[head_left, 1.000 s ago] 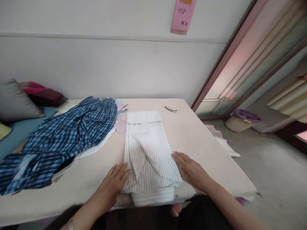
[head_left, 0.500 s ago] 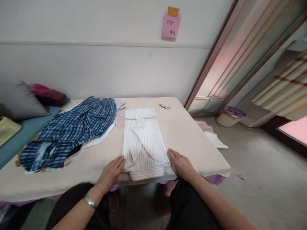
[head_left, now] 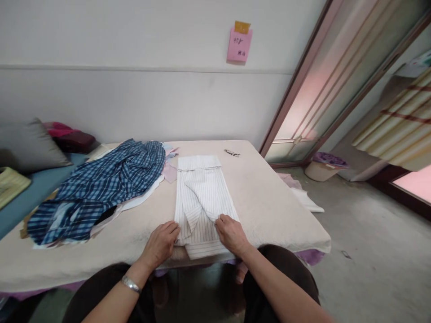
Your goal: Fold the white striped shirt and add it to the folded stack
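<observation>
A white garment with thin dark stripes [head_left: 208, 193] lies folded into a long strip, its near end overhanging the bed's front edge. One layer on top is rumpled, with a corner turned back. My left hand [head_left: 160, 244] is at the strip's near left edge, its bent fingers closed on the fabric there. Over the near right part, my right hand [head_left: 232, 234] pinches the edge of the loose top layer between thumb and fingers. Both thumbs are partly hidden.
A blue plaid garment [head_left: 114, 184] lies heaped on the bed [head_left: 276, 202] to the left, over other cloth. Glasses or a similar thin dark item [head_left: 232, 153] rest farther back. A grey cushion [head_left: 30, 146] sits at far left. A lined bin [head_left: 323, 168] stands beyond the right side.
My right hand has moved left from the garment's right edge onto the loose top layer and closed on it. My left hand stays at the left edge, its fingers now more curled.
</observation>
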The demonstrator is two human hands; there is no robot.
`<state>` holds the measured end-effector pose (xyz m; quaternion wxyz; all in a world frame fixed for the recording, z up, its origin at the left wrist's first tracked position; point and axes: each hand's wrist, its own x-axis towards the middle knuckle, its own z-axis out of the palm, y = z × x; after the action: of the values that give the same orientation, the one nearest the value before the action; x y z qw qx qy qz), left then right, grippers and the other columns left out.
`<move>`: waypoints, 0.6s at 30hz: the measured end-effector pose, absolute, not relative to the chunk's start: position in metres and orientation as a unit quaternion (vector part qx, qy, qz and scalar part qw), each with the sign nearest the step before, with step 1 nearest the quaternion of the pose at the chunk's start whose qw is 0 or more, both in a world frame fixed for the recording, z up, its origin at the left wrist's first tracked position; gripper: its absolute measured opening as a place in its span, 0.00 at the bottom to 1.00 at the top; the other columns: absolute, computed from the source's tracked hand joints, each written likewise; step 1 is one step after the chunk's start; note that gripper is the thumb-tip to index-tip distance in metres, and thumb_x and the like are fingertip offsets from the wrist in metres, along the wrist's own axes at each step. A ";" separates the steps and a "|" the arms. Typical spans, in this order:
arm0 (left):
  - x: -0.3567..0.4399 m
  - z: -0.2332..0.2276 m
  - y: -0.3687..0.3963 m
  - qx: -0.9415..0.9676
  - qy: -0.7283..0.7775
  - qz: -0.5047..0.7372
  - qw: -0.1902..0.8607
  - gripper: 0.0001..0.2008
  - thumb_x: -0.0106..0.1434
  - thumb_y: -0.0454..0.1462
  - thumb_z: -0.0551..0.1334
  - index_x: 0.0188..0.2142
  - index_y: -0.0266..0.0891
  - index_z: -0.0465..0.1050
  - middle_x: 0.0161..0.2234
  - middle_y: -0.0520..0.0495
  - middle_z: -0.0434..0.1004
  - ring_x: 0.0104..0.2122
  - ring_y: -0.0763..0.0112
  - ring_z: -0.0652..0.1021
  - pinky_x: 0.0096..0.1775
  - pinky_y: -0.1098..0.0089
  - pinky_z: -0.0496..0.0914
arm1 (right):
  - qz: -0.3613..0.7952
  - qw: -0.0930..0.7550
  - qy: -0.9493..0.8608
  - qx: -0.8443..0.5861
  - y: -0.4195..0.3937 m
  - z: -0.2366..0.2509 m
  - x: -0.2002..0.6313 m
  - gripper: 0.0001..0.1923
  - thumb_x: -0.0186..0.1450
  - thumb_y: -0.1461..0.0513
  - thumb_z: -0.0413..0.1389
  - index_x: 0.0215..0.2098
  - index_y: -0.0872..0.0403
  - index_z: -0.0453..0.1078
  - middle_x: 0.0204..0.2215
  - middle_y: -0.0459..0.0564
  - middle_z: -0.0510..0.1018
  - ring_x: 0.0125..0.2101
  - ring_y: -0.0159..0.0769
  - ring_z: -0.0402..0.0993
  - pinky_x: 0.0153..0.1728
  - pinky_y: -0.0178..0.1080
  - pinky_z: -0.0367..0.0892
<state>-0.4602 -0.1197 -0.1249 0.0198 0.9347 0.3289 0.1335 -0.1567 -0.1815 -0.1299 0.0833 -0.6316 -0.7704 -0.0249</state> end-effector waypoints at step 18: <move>-0.456 -0.111 -0.119 0.925 0.360 0.096 0.069 0.14 0.61 0.24 0.57 0.40 0.42 0.74 0.42 0.44 0.75 0.49 0.60 0.72 0.51 0.60 0.69 | 0.002 0.099 -0.783 -0.614 -0.186 -0.129 -0.158 0.08 0.73 0.63 0.49 0.36 0.53 0.68 0.38 0.49 0.74 0.37 0.34 0.69 0.32 0.36 0.55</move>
<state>-0.4560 -0.1193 -0.1111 0.0687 0.9255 0.3599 0.0963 -0.1582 -0.1859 -0.1287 0.0986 -0.6143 -0.7829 0.0015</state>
